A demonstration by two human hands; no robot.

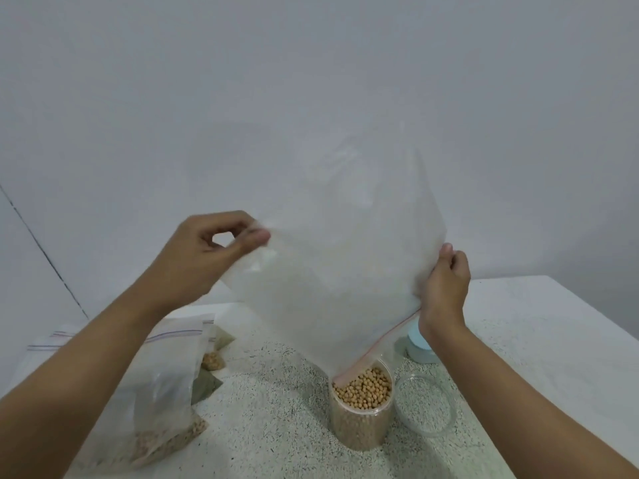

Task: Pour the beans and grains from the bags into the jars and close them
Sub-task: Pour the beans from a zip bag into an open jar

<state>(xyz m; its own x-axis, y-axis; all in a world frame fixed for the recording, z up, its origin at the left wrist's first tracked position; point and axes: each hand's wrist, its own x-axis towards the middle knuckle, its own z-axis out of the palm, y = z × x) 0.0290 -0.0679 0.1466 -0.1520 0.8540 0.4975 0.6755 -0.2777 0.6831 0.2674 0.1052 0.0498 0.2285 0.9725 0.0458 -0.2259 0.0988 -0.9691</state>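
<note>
**Tipping the bag out over the bean jar**

I hold the clear zip bag up in front of me with both hands, mouth down. My left hand pinches the upper left corner between thumb and fingertips. My right hand is curled round the right edge, just above the red zip strip. The bag hangs on a slant: the zip edge runs down and to the left from my right wrist, and its lowest corner sits in the mouth of the jar.

The jar stands upright on the speckled table, below and between my hands, nearer the right one. It is filled to the brim with pale beans, and I can see none left in the bag, so I judge this pour done.

The next move turns on what lies to the right. A clear lid, or what looks like one, lies flat just beside the jar on my right, and a pale blue lid sits behind it, partly hidden by my right wrist. Which of them fits this jar I cannot tell. My right hand is closer to both, so it should let go and reach down while the left carries the bag off to the left, toward the other bags of grain lying there.
</note>
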